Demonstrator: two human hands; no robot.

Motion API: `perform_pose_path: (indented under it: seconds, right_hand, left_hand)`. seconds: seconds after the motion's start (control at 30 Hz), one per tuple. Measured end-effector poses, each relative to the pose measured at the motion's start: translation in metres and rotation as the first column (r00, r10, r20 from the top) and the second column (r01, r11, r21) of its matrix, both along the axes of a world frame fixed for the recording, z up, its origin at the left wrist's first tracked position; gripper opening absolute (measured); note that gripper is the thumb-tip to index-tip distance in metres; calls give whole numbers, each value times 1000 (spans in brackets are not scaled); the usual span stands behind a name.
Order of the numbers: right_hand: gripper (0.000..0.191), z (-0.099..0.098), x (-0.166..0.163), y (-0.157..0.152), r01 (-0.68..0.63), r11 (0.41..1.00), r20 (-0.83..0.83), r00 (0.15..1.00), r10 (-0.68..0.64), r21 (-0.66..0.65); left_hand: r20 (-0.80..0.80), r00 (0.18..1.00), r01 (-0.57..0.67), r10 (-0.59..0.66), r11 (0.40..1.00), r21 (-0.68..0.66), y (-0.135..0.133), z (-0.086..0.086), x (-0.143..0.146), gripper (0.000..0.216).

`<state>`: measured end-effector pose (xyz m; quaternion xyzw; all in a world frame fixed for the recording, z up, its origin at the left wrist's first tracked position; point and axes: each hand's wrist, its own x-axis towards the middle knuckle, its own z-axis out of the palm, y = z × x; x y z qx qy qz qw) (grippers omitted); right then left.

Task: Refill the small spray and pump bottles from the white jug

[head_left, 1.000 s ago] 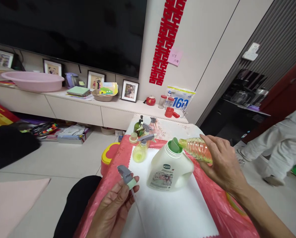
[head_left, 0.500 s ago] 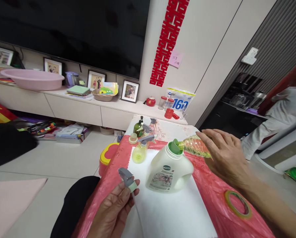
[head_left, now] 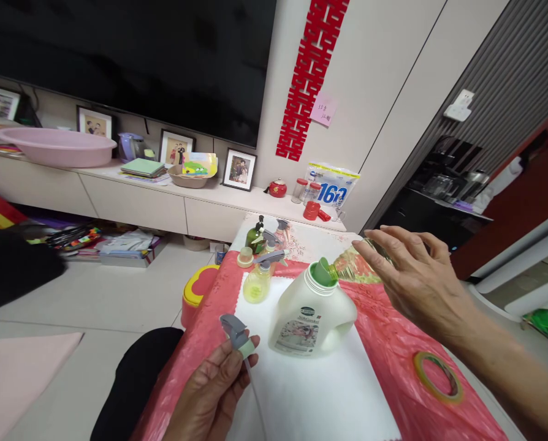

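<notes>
**Pouring in hand: clear plastic bottle (head_left: 350, 262) tipped into the detergent jug (head_left: 313, 318)**

The clear plastic bottle lies almost level, its neck at the green spout (head_left: 320, 272) in the mouth of the detergent jug. Your right hand (head_left: 421, 285) reaches over its back end; the fingers are long and spread along the bottle and seem to grip it, though your hand hides the underside. The jug stands upright on a white mat (head_left: 320, 392), toward the middle of the tabletop (head_left: 388, 340).

Your left hand (head_left: 214, 386) pinches a gray spray trigger head (head_left: 235, 331) by its pale collar, dip tube (head_left: 257, 395) hanging over the mat, near the left edge.

Judging by the tilt, you are at the pouring or draining step. It calls for a steady neck inside the spout, and a clear look at the flow before you level the bottle.

Beyond the jug, toward the far left corner, stand a yellow spray bottle (head_left: 257, 285) and a green pump bottle (head_left: 254, 237). A tape roll (head_left: 420, 370) lies near the right edge.
</notes>
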<state>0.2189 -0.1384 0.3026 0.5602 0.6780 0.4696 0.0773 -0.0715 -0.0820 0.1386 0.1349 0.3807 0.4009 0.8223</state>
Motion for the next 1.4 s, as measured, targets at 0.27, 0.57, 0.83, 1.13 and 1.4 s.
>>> perform_pose_path:
  seconds: [0.27,0.57,0.83,1.13,1.4]
  right_hand:
    - [40,12,-8,1,-44,998,84,995,47,-37]
    - [40,15,-7,3,-96,995,90,991,94,14]
    - [42,17,-7,3,-124,992,123,985,119,38]
    - [47,0,1,2,-33,999,8,999,33,42]
    - [63,-22,11,-44,-9,999,-551,834,25,31]
  left_hand:
    - [-13,1000,2,-2,1000,29,-3,8,3,59]
    - [-31,999,-12,13,1000,26,-5,12,3,58]
    - [-20,1000,24,-24,999,37,2,-6,4,46]
    - [19,999,29,-29,1000,6,5,-21,5,51]
    - [118,983,-145,140,989,35,23,-8,0,23]
